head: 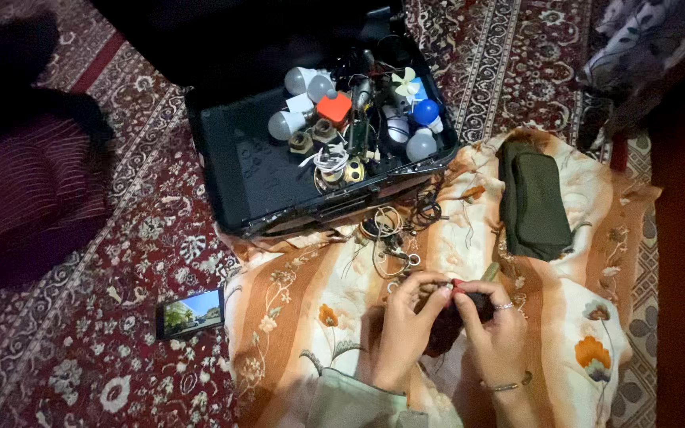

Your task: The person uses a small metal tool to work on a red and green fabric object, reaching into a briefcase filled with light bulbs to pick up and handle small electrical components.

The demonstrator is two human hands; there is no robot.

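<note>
Dark part point(476, 307), small and roundish with a red bit at its top, sits between both hands over the orange flowered cloth point(303, 317), near the scene's bottom edge. The left hand point(406, 325) pinches its left side with thumb and forefinger; the right hand point(495, 333), ringed and braceleted, curls around its right side, fingertips pressed together at the red bit. Its long axis cannot be told. Both hands touch it equally. Farther off lie tangled wires point(394, 230), an open case point(231, 158) of bulbs, a green pouch point(534, 202), and a phone point(190, 314) to the left.

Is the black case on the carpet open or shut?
Open. The black case has its lid raised at the back, and bulbs, an orange block and wires lie exposed inside.
</note>
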